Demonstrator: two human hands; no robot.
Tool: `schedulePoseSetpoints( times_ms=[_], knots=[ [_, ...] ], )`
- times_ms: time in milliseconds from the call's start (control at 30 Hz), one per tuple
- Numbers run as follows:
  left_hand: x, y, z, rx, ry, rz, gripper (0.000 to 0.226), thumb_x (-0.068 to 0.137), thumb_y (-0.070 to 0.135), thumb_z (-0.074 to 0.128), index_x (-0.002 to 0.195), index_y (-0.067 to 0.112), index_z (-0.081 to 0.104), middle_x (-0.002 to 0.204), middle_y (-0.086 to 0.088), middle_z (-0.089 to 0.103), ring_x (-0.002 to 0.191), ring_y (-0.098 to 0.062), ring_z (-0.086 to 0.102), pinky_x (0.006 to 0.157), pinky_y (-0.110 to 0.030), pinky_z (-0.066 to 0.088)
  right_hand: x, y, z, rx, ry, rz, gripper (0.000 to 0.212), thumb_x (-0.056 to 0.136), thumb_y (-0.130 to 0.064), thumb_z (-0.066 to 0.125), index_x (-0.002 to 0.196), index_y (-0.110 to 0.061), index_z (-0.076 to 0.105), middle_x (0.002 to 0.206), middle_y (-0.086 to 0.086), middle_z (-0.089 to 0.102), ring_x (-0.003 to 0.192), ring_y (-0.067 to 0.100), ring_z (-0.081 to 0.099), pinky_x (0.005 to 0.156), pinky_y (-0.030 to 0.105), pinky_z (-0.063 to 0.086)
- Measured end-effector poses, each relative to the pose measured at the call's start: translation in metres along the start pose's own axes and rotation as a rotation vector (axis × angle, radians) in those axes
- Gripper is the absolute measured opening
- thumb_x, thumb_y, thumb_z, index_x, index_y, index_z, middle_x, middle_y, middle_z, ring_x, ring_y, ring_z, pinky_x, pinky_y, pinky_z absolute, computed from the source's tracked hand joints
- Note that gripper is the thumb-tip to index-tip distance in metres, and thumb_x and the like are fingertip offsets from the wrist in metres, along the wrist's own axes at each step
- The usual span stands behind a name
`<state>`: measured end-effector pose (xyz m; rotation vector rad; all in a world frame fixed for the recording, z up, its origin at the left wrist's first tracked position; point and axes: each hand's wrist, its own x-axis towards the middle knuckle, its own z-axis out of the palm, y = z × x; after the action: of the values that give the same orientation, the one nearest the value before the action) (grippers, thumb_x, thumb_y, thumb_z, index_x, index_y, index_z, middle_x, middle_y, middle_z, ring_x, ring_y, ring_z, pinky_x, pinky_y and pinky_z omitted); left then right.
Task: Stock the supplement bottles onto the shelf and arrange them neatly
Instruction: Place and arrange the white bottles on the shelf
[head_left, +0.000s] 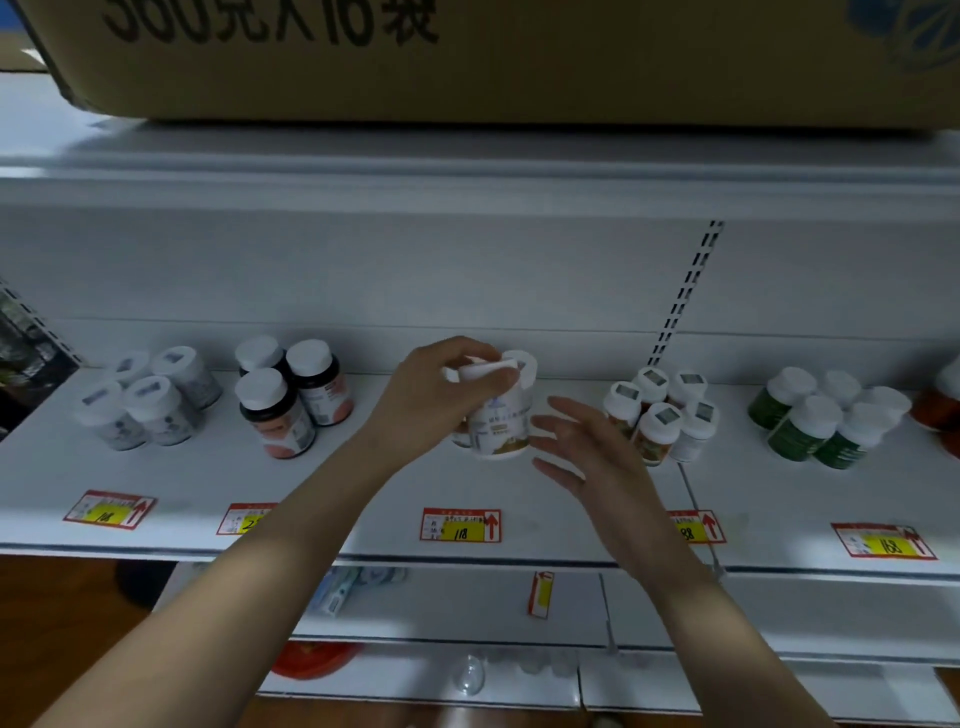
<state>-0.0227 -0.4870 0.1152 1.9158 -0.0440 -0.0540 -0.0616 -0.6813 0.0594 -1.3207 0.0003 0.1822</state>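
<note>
The left hand (441, 395) reaches forward over the white shelf (395, 499), fingers curled round the cap of a white supplement bottle (498, 415) standing upright at mid-shelf. The right hand (582, 447) is released, fingers spread and relaxed, just beside the bottle's right flank (contact cannot be told). Left of the left hand stand dark bottles with pink labels (291, 400), and farther left a pale group (150, 400). Right of the right hand, close by, stands a cluster with orange labels (660, 415); green bottles (826, 421) stand well beyond. A price tag (461, 526) lies on the shelf edge between the forearms
</note>
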Motion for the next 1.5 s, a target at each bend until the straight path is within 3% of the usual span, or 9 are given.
schedulePoseSetpoints(
  times_ms=[200,500,700,833,1000,1133,1267,1367,1500],
  knots=[
    [-0.038,0.003,0.002,-0.072,0.034,-0.07,0.024,0.083,0.032,0.077,0.099,0.017,0.07,0.094,0.005,0.071,0.077,-0.005,0.072,0.06,-0.024,0.06,-0.033,-0.005,0.032,0.052,-0.158,0.146,0.045,0.086,-0.026,0.061,0.131,-0.023,0.056,0.117,0.009,0.073,0.11,0.025,0.069,0.095,0.036,0.056],
    [-0.06,-0.014,-0.013,-0.275,0.013,-0.184,0.031,0.084,0.018,0.077,0.109,0.014,0.06,0.111,-0.002,0.07,0.091,-0.014,0.074,0.072,-0.031,0.062,-0.038,0.009,0.041,0.192,-0.123,0.19,0.048,0.083,-0.025,0.06,0.129,-0.013,0.057,0.114,0.015,0.073,0.107,0.03,0.07,0.089,0.035,0.058],
    [-0.065,-0.019,-0.011,-0.363,-0.013,-0.205,0.029,0.089,0.021,0.071,0.112,0.01,0.059,0.107,-0.008,0.075,0.095,-0.017,0.074,0.082,-0.029,0.061,-0.036,0.008,0.051,0.045,-0.028,0.109,0.046,0.079,-0.02,0.073,0.123,-0.016,0.058,0.115,0.011,0.07,0.101,0.023,0.072,0.083,0.033,0.06],
    [-0.071,-0.017,-0.01,-0.278,-0.014,-0.149,0.039,0.084,0.032,0.074,0.118,0.017,0.062,0.116,-0.003,0.068,0.099,-0.019,0.073,0.082,-0.043,0.062,-0.038,0.005,0.058,-0.189,0.029,-0.03,0.05,0.078,-0.014,0.081,0.119,-0.03,0.059,0.11,-0.007,0.067,0.1,0.008,0.068,0.076,0.021,0.057],
    [-0.073,-0.015,-0.011,-0.383,0.029,-0.16,0.037,0.087,0.024,0.071,0.124,0.018,0.063,0.114,-0.012,0.065,0.097,-0.022,0.073,0.078,-0.042,0.063,-0.039,-0.001,0.064,-0.261,-0.032,-0.109,0.059,0.085,-0.012,0.075,0.133,-0.036,0.049,0.122,-0.013,0.061,0.101,-0.01,0.061,0.077,0.01,0.052],
    [-0.075,-0.016,-0.013,-0.495,0.067,-0.17,0.031,0.09,0.021,0.068,0.12,0.017,0.06,0.112,-0.011,0.069,0.096,-0.02,0.074,0.079,-0.042,0.062,-0.04,0.0,0.067,-0.136,-0.094,-0.084,0.04,0.101,-0.015,0.051,0.135,-0.036,0.051,0.125,-0.015,0.067,0.116,0.003,0.063,0.098,0.025,0.052],
    [-0.075,-0.016,-0.013,-0.537,0.09,-0.184,0.022,0.094,0.026,0.064,0.113,0.016,0.059,0.105,-0.004,0.074,0.096,-0.018,0.074,0.084,-0.044,0.061,-0.041,-0.002,0.074,-0.181,0.032,-0.134,0.049,0.091,-0.004,0.066,0.131,-0.029,0.054,0.119,-0.012,0.066,0.105,-0.003,0.065,0.088,0.024,0.057],
    [-0.077,-0.017,-0.008,-0.489,0.079,-0.163,0.032,0.092,0.03,0.065,0.121,0.016,0.061,0.118,-0.008,0.067,0.104,-0.015,0.071,0.081,-0.04,0.062,-0.042,0.003,0.081,-0.256,0.088,-0.199,0.07,0.08,0.005,0.075,0.135,-0.03,0.05,0.124,-0.008,0.058,0.109,-0.001,0.061,0.086,0.024,0.057],
    [-0.079,-0.022,-0.012,-0.487,0.043,-0.154,0.035,0.093,0.03,0.065,0.126,0.018,0.063,0.122,-0.009,0.067,0.105,-0.016,0.07,0.08,-0.037,0.061,-0.041,0.008,0.085,-0.309,0.051,-0.183,0.074,0.084,-0.007,0.076,0.14,-0.04,0.042,0.13,-0.012,0.055,0.114,-0.001,0.059,0.087,0.023,0.055]
  ],
)
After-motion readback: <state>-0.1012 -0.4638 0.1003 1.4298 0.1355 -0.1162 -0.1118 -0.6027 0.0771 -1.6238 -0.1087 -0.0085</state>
